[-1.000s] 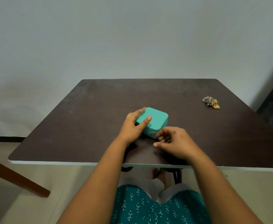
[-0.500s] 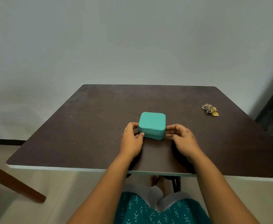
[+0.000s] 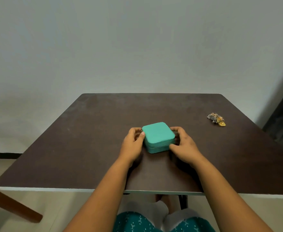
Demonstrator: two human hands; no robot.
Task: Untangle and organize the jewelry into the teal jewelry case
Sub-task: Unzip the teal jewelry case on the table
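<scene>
Head view: showed both hands at a closed teal jewelry case point(image 3: 157, 136) near the middle of a dark brown desk point(image 3: 87, 139).

Left hand point(image 3: 132, 146) set against the case's left side, fingers point(image 3: 136, 131) curled round that side wall, thumb tip at the lid's left edge. Gripped, not merely touched, as far as could be judged. Right hand point(image 3: 185, 145) mirrored on the right side, fingers curled round the far right corner, thumb pressed on the near right corner by the zip seam. Both hands closed on the case, palms turned inward toward each other.

Case lay flat on the desk, lid up and shut, roughly square with rounded corners, so no clear long axis. Sat slightly rotated, near front corner turned a little to the person's left. Zip line ran along the visible front wall. Could not tell where the zip pull sat.

Both forearms reached forward from the lower edge of the view, over the near desk rim, converging on the case, wrists low and close to the desk surface.

Tangled jewelry point(image 3: 216, 119), a small heap of gold and silver-grey pieces, lay well apart from the case, toward the far right of the desk, untouched by either hand.
</scene>
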